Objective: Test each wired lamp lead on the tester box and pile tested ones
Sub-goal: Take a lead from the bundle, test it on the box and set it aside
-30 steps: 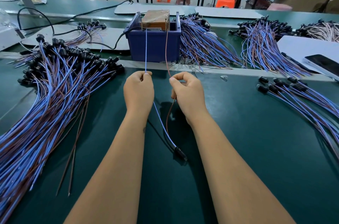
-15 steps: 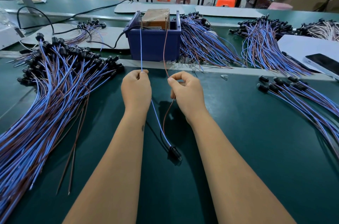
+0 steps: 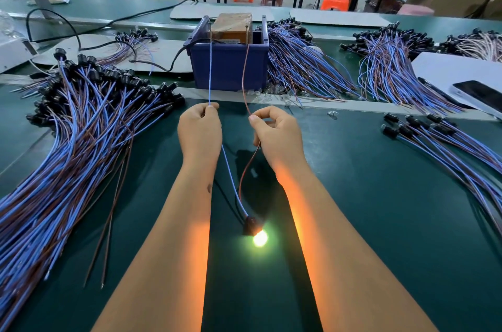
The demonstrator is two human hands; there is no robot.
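My left hand pinches the blue wire of one lamp lead; my right hand pinches its brown wire. Both wire ends reach up to the tester, a brown block inside a dark blue bin. The lead's black socket lies on the green mat between my forearms, and its bulb glows brightly, casting orange light on both arms. A big pile of leads spreads on the left.
More bundles of leads lie behind the bin, at back right and at the right. A phone rests on a white sheet. Two loose brown wires lie left of my left arm. Black cable runs to the bin.
The bulb, dark before, now glows. The wire ends shifted slightly onto the tester's contacts; my hands stayed almost in place.
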